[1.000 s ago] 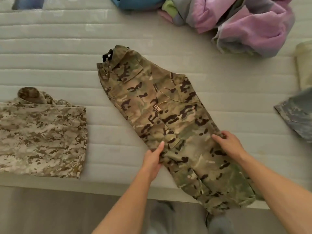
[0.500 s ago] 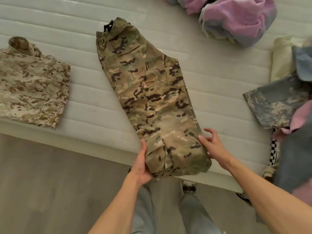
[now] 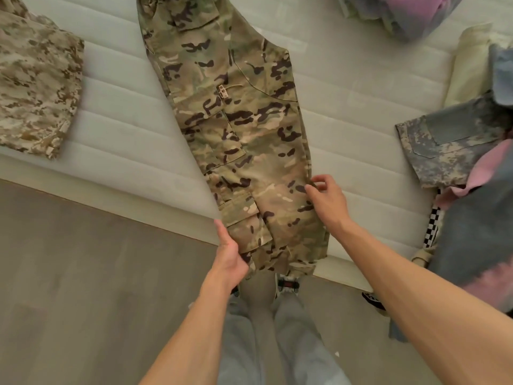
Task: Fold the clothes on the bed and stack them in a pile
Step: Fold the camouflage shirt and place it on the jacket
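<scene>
Trousers (image 3: 238,140) in camouflage lie lengthwise on the bed (image 3: 116,140), their lower end at its near edge. The left hand (image 3: 230,257) grips the lower left side; the right hand (image 3: 327,201) pinches the right side with curled fingers (image 3: 319,180). A folded tan garment (image 3: 36,90) lies well left, a grey one (image 3: 449,145) and mixed clothes (image 3: 477,218) right. Bare mattress separates them. Floor (image 3: 91,273) lies below.

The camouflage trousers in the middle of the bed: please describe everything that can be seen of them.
The camouflage trousers look like sturdy woven cloth in green, tan and dark brown patches, with flapped cargo pockets. They lie flat on the white mattress, legs folded together, hems at the near edge. The left hand grips the left edge near the hem; the right hand pinches the right edge.
</scene>
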